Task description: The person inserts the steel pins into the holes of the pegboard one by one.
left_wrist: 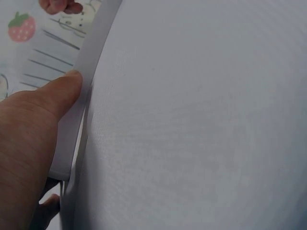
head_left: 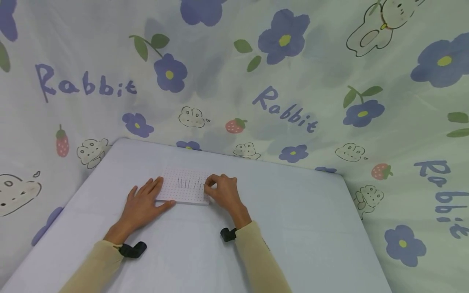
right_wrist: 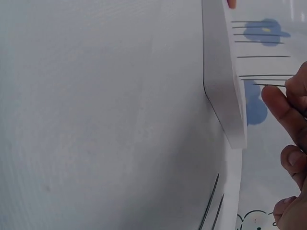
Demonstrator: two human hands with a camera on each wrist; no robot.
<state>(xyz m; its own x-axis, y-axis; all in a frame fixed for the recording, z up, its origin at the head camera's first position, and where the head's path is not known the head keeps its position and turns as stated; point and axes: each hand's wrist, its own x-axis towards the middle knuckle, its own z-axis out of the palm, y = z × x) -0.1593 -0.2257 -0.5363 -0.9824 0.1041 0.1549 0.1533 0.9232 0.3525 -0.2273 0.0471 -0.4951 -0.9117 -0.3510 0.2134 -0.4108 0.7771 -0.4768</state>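
Observation:
A white pegboard [head_left: 170,194] with a grid of small holes lies on the table. Several thin dark needles [head_left: 184,184] stand up from it in a row. My left hand [head_left: 141,206] rests at the board's left side with its fingers spread, the thumb [left_wrist: 64,93] at the near edge. Over the right end of the board, my right hand [head_left: 224,190] pinches another needle [right_wrist: 259,85] between thumb and forefinger. In the right wrist view, that needle's free tip points at the board's face, seemingly just short of it.
Two loose needles [right_wrist: 209,201] appear beyond the board's right end in the right wrist view. A white cloth covers the table [head_left: 300,219]. Behind it hangs a curtain [head_left: 220,81] printed with flowers, rabbits and strawberries.

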